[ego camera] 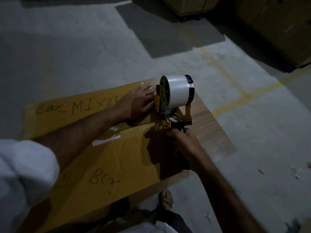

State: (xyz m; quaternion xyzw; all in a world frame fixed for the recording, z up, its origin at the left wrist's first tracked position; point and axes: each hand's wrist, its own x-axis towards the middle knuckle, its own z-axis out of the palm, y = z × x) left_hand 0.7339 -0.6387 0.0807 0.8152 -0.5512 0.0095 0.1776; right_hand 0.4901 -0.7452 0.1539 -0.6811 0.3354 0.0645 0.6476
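**On the box seam: taping with two hands**

Just ahead of the right hand (185, 145), which grasps the black handle, the yellow tape dispenser (175, 105) stands on the centre seam (138, 125) of the cardboard box (117, 162). To its left, the left hand (139, 103) lies flat with straight fingers and presses the flap, just beside the dispenser. I think the tape can wrinkle or leave the seam if the right hand pulls crooked, or if the pressing hand lifts and the flaps spring open. Beside the left wrist, marker writing (80, 106) reads "BOX_ MIX21", with the rest hidden by the arm. Under the left forearm stands "BOx" (103, 178). The roll label is too small to read.
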